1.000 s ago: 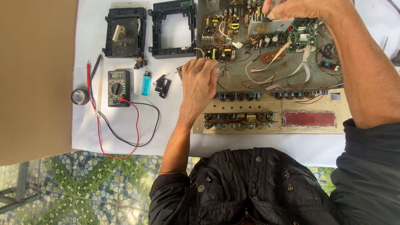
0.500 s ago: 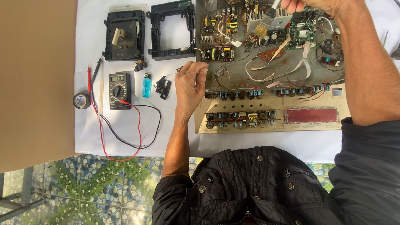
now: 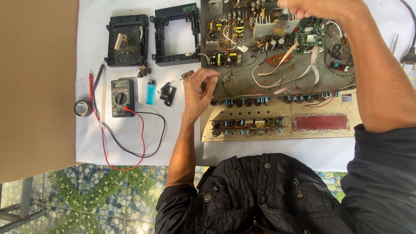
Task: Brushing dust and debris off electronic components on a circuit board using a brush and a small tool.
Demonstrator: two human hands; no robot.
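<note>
While the left hand (image 3: 200,89) rests at the left edge of the opened chassis (image 3: 277,73), its fingers are pinched around a small dark part (image 3: 188,74) held just clear of the white sheet (image 3: 130,143). The right hand (image 3: 318,9) hovers blurred over the far circuit boards (image 3: 225,39), seemingly closed on something I cannot make out. That part looks light, rigid and likely fragile, best gripped by its body between fingertips, not by any thin leads.

Multimeter (image 3: 122,96) left of chassis (image 3: 277,86)
</note>
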